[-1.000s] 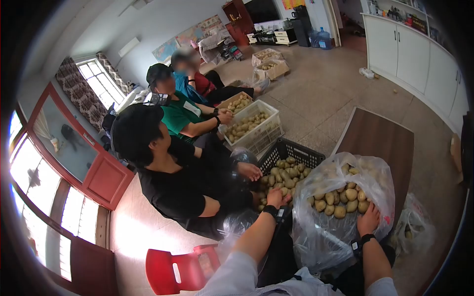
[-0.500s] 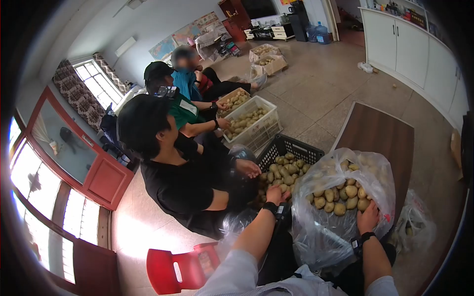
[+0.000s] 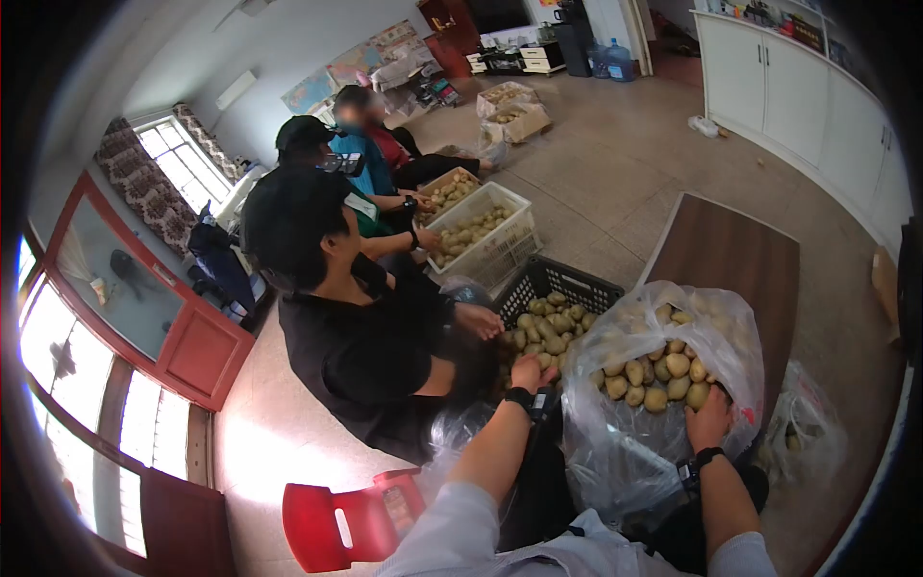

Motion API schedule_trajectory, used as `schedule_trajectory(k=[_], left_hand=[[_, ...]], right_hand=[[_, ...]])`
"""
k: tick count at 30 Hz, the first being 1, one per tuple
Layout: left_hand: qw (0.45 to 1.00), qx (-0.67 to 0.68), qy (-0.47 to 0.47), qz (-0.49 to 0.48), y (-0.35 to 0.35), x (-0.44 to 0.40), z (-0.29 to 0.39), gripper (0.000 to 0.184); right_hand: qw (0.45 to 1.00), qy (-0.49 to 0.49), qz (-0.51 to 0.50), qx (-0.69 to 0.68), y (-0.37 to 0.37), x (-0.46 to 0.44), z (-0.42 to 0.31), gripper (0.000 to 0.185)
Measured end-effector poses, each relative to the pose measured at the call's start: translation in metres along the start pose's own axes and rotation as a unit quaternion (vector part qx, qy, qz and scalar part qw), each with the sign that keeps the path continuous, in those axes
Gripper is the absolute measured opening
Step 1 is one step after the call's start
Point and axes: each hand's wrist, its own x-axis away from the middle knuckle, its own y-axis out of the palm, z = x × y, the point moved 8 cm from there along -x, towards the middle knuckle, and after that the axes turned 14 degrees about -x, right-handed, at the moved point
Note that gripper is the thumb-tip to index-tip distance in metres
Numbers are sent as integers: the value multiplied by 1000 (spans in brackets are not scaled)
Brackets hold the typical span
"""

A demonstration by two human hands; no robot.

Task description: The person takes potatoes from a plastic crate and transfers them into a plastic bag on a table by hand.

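Note:
My left hand [image 3: 526, 373] reaches over the near edge of a black plastic crate [image 3: 575, 274], among potatoes [image 3: 549, 329]. Its fingertips blend with the potatoes, so their grip is unclear. On my right, a large clear plastic bag [image 3: 615, 462] lies open in front of me with many potatoes [image 3: 657, 398] inside. My right hand [image 3: 710, 423] is inside the bag's mouth at the right side of the pile, fingers curled around a potato [image 3: 697, 395]. Both wrists carry dark bands with small devices.
A person in black [image 3: 346, 356] sits to my left, one hand [image 3: 478, 320] by the crate. Beyond, other people sit beside a white crate [image 3: 510, 240] of potatoes. A brown board [image 3: 721, 250] lies behind the bag. A red stool [image 3: 351, 519] stands lower left; another plastic bag [image 3: 806, 433] is at right.
The view has shifted slightly. My right hand remains at the right of the bagged potatoes, and my left stays at the crate. The person in black has turned their head a little.

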Motion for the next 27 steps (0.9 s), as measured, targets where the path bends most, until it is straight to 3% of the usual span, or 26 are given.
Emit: schedule_trajectory(k=[1, 2, 3, 4, 7, 10, 12, 14, 15, 16, 17, 18, 21, 22, 23, 25, 27], left_hand=[[982, -135, 129, 14, 6, 5, 24, 39], [993, 104, -53, 8, 10, 3, -2, 38], [967, 200, -155, -2, 4, 3, -4, 38], [951, 233, -202, -11, 1, 8, -6, 38], [947, 234, -215, -34, 0, 9, 4, 38], [962, 191, -191, -41, 0, 7, 4, 38], [977, 126, -160, -54, 1, 4, 3, 38], [990, -76, -95, -70, -3, -2, 5, 38], [969, -237, -9, -75, -10, -2, 16, 34], [915, -392, 74, -52, -17, 0, 27, 47], [916, -389, 80, -54, -11, 2, 32, 47], [990, -134, -41, -24, -15, 4, 22, 33], [956, 148, -251, -19, -24, 9, 5, 35], [977, -157, -114, -83, -31, 2, 25, 37], [885, -443, 39, -137, -20, 3, 44, 39], [952, -304, 7, -33, -24, -1, 25, 25], [917, -384, 112, 16, -30, 2, 40, 27]], right_hand=[[1000, -5, -11, -1, -2, 1, -1, 77], [1000, -4, -15, 1, -5, 3, 1, 77], [999, 20, -30, -4, -3, 2, 0, 78], [998, 45, -44, -9, 1, 2, 0, 78], [998, 43, -41, 33, -2, 3, -3, 77], [999, -2, -40, -8, 8, 1, -10, 76], [999, -4, -38, -13, -4, 7, 5, 75], [998, -59, -23, 18, 2, 7, -14, 72], [997, -66, -27, 8, 10, 7, -23, 72], [998, -61, -34, 5, 10, 7, -22, 70], [998, -50, -37, 8, 6, 6, -14, 69], [998, -48, -31, 9, 3, 6, -9, 69], [997, -66, -29, -8, 5, 4, -17, 70], [998, -56, -37, -4, 1, 5, -22, 69], [998, -45, -45, 2, -3, 8, -21, 67], [998, -47, -40, -9, 1, 10, -14, 66], [997, -53, -42, -22, 9, 15, -14, 65]])
